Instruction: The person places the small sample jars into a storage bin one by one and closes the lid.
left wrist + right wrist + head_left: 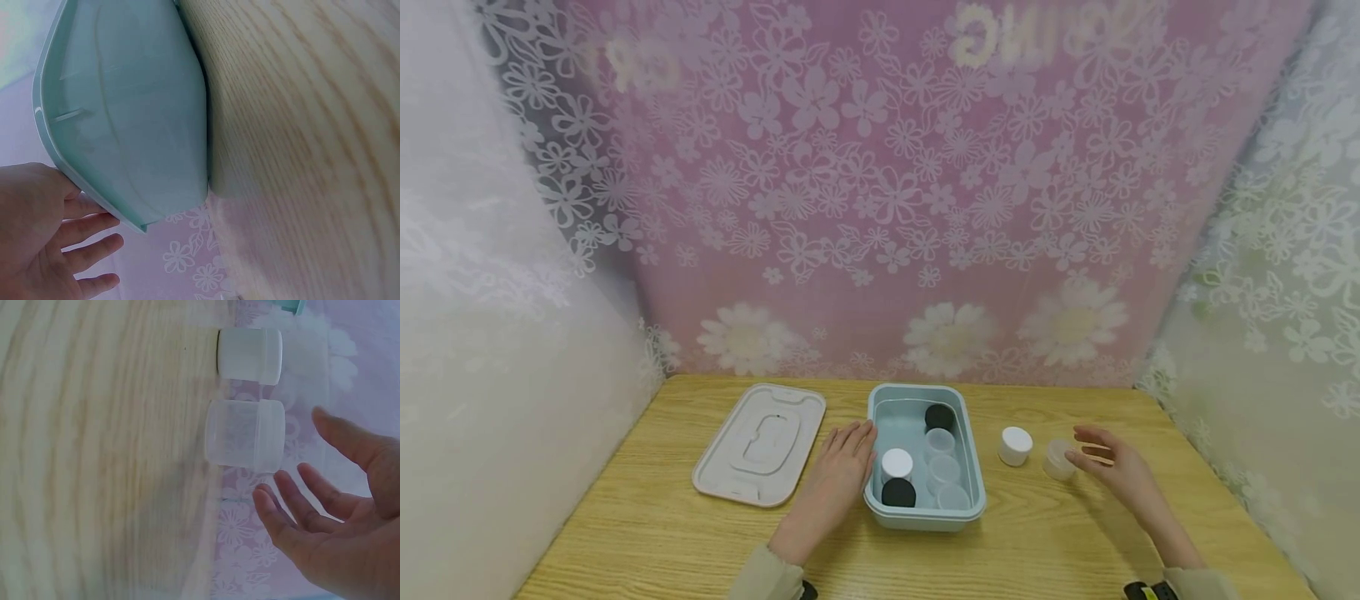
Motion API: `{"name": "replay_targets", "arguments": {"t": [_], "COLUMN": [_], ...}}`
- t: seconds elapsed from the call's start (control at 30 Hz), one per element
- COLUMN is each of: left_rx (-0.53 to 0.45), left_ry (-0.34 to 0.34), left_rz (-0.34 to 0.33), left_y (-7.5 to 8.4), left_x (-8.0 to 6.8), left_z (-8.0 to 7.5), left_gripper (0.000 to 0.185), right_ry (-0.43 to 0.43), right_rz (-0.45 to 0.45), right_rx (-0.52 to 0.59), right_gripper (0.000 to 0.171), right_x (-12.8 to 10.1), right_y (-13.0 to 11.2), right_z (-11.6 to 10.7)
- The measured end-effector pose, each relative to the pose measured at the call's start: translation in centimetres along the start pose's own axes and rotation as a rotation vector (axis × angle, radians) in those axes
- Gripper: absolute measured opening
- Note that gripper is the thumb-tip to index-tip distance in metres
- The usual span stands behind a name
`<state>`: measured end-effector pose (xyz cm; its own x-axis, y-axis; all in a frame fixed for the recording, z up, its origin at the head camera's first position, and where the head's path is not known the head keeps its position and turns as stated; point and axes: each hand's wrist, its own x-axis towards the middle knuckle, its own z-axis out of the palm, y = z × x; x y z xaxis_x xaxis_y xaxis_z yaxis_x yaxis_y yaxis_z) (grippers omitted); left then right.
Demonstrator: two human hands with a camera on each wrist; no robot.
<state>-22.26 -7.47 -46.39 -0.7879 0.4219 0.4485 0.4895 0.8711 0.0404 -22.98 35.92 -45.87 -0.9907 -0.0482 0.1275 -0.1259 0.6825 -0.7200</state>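
A light blue plastic box (925,521) stands on the table, with small jars inside: two with black lids (939,417), one with a white lid (897,463) and three translucent ones (943,472). My left hand (850,454) rests on the box's left rim, fingers extended; the left wrist view shows the rim (94,197) at the fingers. To the right of the box are a white jar (1016,447) and a translucent jar (1060,460). Beside the translucent jar, my right hand (1116,467) spreads its thumb and fingers with nothing between them. In the right wrist view, that jar (240,434) stands upright before the fingertips.
A pale flat lid (760,446) with a moulded panel lies left of the box. The wooden table (1045,542) ends at a pink flowered curtain (880,250) behind, with pale hangings (512,375) at both sides.
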Motion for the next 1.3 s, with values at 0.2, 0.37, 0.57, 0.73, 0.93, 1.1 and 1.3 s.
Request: {"name": "replay_targets", "arguments": {"t": [0.2,0.37,0.57,0.73,0.93,1.1,1.3], "left_rx": [0.004,0.014,0.023,0.017,0.025,0.032,0.027], "left_ry": [-0.025,-0.020,-0.019,-0.028,-0.022,-0.011,-0.020], "left_rz": [-0.010,-0.006,0.000,-0.004,-0.003,0.001,-0.002], "left_y": [0.0,0.0,0.0,-0.1,0.0,0.0,0.0], "left_x": [0.0,0.1,0.0,0.0,0.0,0.0,0.1], "left_z": [0.1,0.1,0.1,0.2,0.2,0.2,0.1], "left_gripper": [0.041,0.041,0.041,0.042,0.041,0.041,0.041], "right_ry": [-0.085,-0.072,-0.021,0.049,0.121,0.150,0.143], "right_rz": [0.081,0.097,0.076,-0.018,-0.103,-0.160,-0.224], "right_rx": [0.024,0.005,-0.016,-0.021,-0.002,0.013,0.077], "right_gripper": [0.074,0.069,0.066,0.064,0.059,0.056,0.053], "right_x": [0.3,0.7,0.6,0.5,0.5,0.7,1.1], "right_y": [0.1,-0.1,-0.5,-1.4,-3.3,-4.5,-5.9], "right_z": [0.5,0.8,1.0,1.3,1.7,2.1,2.9]}}
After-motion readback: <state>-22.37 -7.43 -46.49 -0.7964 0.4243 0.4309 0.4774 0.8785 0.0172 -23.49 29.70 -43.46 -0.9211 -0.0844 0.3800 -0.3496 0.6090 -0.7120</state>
